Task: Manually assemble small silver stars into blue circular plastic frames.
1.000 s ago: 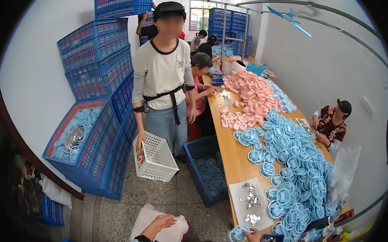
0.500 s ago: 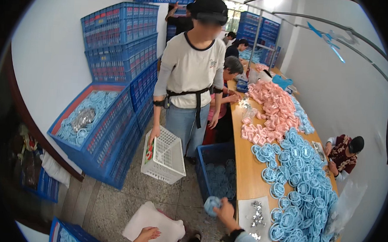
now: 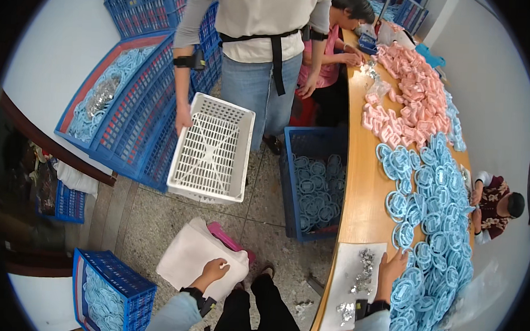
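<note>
My left hand (image 3: 215, 271) hangs with loosely bent fingers over a white cloth (image 3: 184, 251) draped on a low pink seat (image 3: 225, 236); nothing shows in it. On the right, my right hand (image 3: 393, 267) reaches over the wooden table, fingers spread at the edge of a big heap of light blue round plastic pieces (image 3: 433, 232). I cannot tell if the fingertips touch a piece. Beside that wrist lies a white sheet (image 3: 332, 298) with small shiny metal parts (image 3: 364, 273) on it. A blue crate (image 3: 293, 196) beside the table holds more blue round pieces.
A person facing me holds a white plastic basket (image 3: 209, 151). Stacked blue crates (image 3: 143, 101) line the left wall, and another blue crate (image 3: 123, 289) stands at lower left. Pink plastic pieces (image 3: 416, 92) cover the table farther back. Other people sit along the table (image 3: 361, 187).
My right hand has moved from near the crate to the heap on the table, and the blue round piece it held is gone from it. My view has tilted down.
</note>
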The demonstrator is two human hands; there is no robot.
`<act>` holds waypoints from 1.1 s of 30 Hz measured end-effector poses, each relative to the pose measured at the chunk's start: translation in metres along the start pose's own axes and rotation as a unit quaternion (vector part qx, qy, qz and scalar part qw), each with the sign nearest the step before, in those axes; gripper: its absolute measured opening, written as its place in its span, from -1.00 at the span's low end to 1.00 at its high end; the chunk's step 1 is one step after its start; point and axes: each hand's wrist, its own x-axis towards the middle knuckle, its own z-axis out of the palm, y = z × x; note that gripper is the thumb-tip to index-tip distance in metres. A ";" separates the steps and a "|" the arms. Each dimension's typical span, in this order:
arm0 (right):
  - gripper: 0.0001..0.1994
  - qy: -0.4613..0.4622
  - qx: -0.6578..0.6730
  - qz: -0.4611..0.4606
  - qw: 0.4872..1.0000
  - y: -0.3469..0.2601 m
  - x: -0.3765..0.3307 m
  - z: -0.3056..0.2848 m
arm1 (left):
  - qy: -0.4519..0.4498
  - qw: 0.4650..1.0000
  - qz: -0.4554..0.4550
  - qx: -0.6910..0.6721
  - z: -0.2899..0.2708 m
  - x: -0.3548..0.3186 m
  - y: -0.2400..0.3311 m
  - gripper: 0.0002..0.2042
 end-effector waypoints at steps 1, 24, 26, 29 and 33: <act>-0.57 0.068 -0.050 -0.061 0.995 -0.012 -0.003 -0.003 | 0.018 0.989 0.066 0.127 0.007 0.012 0.008 -0.59; -0.60 -0.322 -0.014 -0.129 0.938 -0.130 -0.167 0.340 | -0.064 0.920 0.109 0.372 0.017 0.001 -0.138 -0.14; -0.60 -0.309 -0.006 -0.134 0.942 -0.125 -0.163 0.336 | -0.053 0.916 0.099 0.386 0.022 -0.023 -0.153 -0.12; -0.59 -0.308 0.006 -0.138 0.941 -0.118 -0.164 0.347 | -0.059 0.919 0.082 0.381 0.033 -0.066 -0.177 -0.11; -0.60 -0.298 0.074 -0.161 0.938 -0.130 -0.185 0.340 | -0.052 0.919 0.044 0.389 0.047 -0.148 -0.225 -0.12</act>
